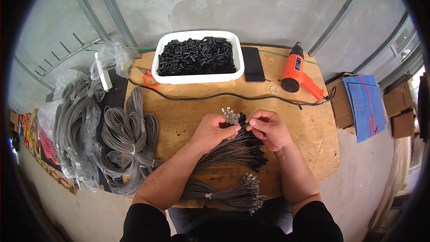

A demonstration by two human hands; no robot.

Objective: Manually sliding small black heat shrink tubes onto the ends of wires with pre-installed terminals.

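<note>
My left hand (212,130) is closed around a bunch of grey wires, whose silvery metal terminals (230,115) stick up above the thumb. Close beside it, my right hand (271,131) pinches a small black sleeve (244,126) at the wire ends. Under both hands a fan of grey wires (221,156) spreads over the wooden table, many with black sleeves (257,159) on their ends. Nearer to me lies a tied wire bundle (228,195) with bare metal terminals.
A white tub (197,79) of short black tubes stands at the back, beside a dark phone (253,65). Further right lies an orange heat gun (293,69). A black cable (215,95) crosses the table. Red-handled pliers (150,80) and coiled grey wires (130,139) are at left.
</note>
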